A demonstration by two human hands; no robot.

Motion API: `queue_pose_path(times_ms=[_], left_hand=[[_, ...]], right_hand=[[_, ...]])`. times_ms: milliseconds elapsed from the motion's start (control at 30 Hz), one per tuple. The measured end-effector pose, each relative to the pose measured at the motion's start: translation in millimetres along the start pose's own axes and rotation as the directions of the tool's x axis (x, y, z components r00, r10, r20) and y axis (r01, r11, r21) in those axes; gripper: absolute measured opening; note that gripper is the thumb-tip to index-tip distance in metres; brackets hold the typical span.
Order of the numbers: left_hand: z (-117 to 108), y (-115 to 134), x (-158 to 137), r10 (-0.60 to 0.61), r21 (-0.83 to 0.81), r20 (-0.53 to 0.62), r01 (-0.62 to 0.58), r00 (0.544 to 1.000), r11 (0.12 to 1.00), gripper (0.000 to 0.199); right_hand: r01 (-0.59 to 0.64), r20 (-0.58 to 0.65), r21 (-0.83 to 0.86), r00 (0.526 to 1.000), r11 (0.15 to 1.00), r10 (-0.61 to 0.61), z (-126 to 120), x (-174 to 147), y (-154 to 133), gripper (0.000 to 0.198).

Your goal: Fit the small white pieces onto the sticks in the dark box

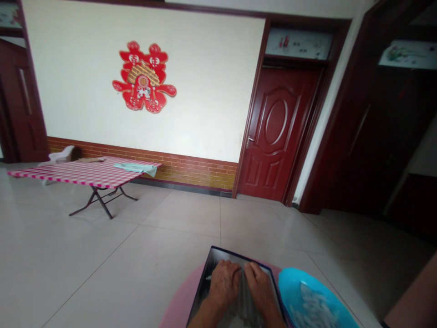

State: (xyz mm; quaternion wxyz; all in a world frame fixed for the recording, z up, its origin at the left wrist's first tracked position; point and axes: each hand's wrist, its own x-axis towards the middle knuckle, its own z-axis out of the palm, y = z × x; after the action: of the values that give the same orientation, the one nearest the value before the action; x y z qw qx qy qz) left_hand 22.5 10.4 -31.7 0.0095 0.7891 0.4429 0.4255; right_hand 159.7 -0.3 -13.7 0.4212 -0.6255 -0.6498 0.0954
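Note:
My left hand (225,282) reaches into a dark-rimmed rectangular tray (202,294), its fingers curled downward. Close beside it on the right, my right hand (256,283) is in the same tray with fingers bent and pressed together. Between and below the two hands lie greyish, see-through long strips (243,300); their kind is not clear. Whatever the fingertips pinch is hidden behind the knuckles. To the right of the tray, a bright blue basin (288,282) holds many whitish elongated pieces (312,305), too blurred to name.
A pink round surface (180,296) supports the tray. Further off, a folding table (75,173) with a checked cover stands on the tiled floor (136,255), a pale green cloth (136,168) on it. A red door (280,132) is behind. Someone's limb (414,296) shows at lower right.

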Motion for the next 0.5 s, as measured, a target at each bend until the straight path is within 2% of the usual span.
queue_pose_path(times_ms=[200,300,500], left_hand=[[4.7,-2.3,-1.8,0.004,-0.012,-0.023,-0.005,1.000,1.000,0.022],[3.9,-2.3,-1.2,0.008,-0.017,-0.045,-0.009,0.999,1.000,0.023],[-4.2,2.5,1.4,0.018,0.001,-0.006,-0.017,1.000,1.000,0.025]], right_hand=[[-0.013,0.022,0.015,1.000,1.000,0.013,0.6,1.0,4.7,0.052],[-0.019,0.034,0.008,0.999,1.000,0.018,-1.6,0.8,2.1,0.047],[-0.006,0.034,0.059,0.999,0.998,0.004,-3.0,0.1,-5.4,0.036]])
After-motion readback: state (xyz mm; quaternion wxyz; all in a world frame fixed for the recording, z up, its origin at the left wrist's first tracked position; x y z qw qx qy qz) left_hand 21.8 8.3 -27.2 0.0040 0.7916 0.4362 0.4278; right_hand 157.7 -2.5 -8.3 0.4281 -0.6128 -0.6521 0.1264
